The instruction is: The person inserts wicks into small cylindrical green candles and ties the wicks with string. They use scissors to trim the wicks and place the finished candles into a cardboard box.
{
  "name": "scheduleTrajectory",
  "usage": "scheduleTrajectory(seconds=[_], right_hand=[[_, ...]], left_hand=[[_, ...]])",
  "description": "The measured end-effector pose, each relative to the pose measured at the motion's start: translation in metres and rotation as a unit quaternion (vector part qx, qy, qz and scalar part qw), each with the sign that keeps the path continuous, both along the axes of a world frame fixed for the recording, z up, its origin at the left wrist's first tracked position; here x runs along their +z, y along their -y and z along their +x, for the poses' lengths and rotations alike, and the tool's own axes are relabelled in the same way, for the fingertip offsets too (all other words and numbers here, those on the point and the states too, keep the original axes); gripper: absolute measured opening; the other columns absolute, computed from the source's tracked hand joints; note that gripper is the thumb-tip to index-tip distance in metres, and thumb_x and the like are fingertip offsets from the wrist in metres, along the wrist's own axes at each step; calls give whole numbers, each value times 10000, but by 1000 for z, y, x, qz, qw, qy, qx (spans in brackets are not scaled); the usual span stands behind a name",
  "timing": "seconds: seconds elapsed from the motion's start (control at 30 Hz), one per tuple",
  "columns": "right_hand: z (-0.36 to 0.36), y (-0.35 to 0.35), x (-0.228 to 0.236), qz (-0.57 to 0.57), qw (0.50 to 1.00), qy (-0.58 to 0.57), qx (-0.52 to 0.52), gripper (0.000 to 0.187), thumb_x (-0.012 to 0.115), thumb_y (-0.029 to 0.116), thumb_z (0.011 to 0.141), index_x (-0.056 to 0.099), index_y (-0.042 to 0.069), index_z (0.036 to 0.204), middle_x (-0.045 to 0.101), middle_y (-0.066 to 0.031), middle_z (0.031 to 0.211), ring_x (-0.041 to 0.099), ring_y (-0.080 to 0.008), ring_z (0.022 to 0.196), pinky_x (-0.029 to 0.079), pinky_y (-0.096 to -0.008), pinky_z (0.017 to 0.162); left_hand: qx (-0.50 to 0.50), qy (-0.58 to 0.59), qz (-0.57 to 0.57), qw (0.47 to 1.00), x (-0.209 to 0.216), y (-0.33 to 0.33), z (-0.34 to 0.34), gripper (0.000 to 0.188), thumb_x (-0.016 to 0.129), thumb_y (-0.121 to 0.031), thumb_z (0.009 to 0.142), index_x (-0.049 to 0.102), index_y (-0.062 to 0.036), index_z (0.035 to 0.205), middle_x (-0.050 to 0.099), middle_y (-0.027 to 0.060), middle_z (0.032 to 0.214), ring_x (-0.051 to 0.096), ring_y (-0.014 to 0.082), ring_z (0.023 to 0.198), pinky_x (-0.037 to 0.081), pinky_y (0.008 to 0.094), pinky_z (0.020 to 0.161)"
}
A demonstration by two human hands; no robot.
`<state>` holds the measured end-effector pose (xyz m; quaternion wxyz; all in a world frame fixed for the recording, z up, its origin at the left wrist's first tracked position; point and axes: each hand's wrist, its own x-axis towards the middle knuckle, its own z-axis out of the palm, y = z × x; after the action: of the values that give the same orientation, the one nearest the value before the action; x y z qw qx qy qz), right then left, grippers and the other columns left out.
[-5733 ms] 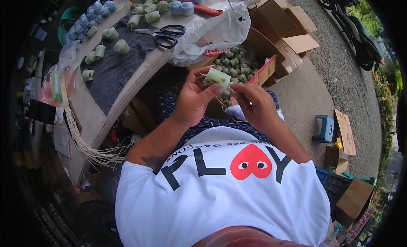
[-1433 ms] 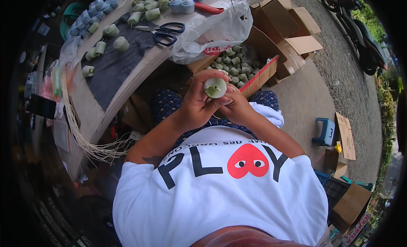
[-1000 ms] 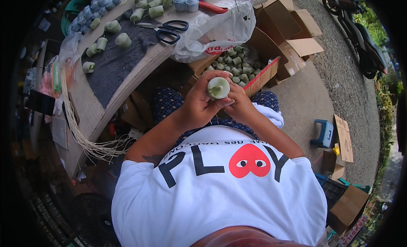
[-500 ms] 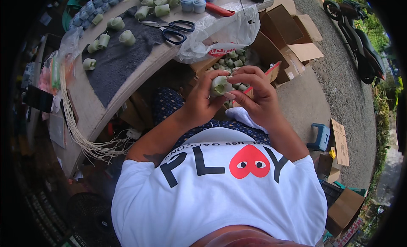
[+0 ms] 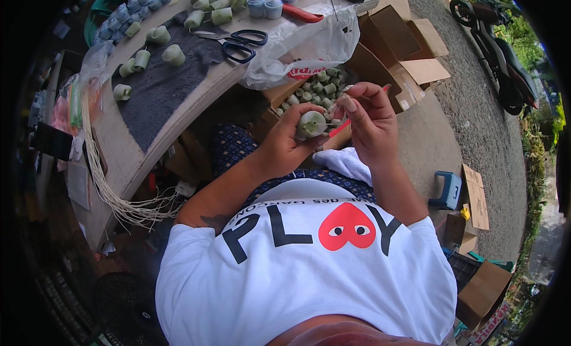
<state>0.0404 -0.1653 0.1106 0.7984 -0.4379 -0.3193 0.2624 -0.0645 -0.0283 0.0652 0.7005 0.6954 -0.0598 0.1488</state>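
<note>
My left hand (image 5: 289, 141) is wrapped round a pale green candle (image 5: 311, 124), a short cylinder with its round end toward me. Just right of it, my right hand (image 5: 376, 123) is raised with thumb and fingertips pinched together. Some small pale bit shows at those fingertips, too unclear to name. Beneath and beyond both hands, an open cardboard box (image 5: 278, 94) holds many similar green candles (image 5: 321, 87).
On the curved table (image 5: 199, 99) lie a dark cloth (image 5: 148, 117), scissors (image 5: 239, 46), loose green candles, blue candles (image 5: 273, 8) and a plastic bag (image 5: 303, 52). White cords (image 5: 98, 167) hang off its left end. Open cartons (image 5: 395, 43) stand right; a motorbike (image 5: 496, 54) is parked beyond.
My right hand has drawn off the candle, moving slightly up and right with its fingertips pinched. The left hand keeps the candle, now turned so its round end shows.
</note>
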Motion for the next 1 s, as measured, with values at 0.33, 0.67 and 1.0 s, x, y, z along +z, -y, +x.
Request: scheduleTrajectory(seconds=[0.33,0.67,1.0], right_hand=[[-6,8,14,-12,1000,-17,22,314,608,-3,849,482,-3,1137,618,-86,965,602,-146,936,475,-257,830],[-2,16,14,-134,991,10,-19,185,641,63,848,574,-9,1006,623,-33,908,581,-95,903,471,-223,792],[-2,13,-5,-192,980,34,28,125,641,57,848,571,-14,924,613,-39,853,588,-82,761,489,-208,694]], left_hand=[[12,44,21,999,4,4,0,415,639,-63,843,419,-72,1195,533,73,1052,550,128,948,464,272,820],[-39,-79,16,996,7,-8,-9,329,620,-142,872,460,-76,1151,574,43,971,560,84,861,470,230,730],[46,63,95,992,2,2,-1,202,461,-192,963,435,-73,1124,572,40,908,557,68,769,461,209,634]])
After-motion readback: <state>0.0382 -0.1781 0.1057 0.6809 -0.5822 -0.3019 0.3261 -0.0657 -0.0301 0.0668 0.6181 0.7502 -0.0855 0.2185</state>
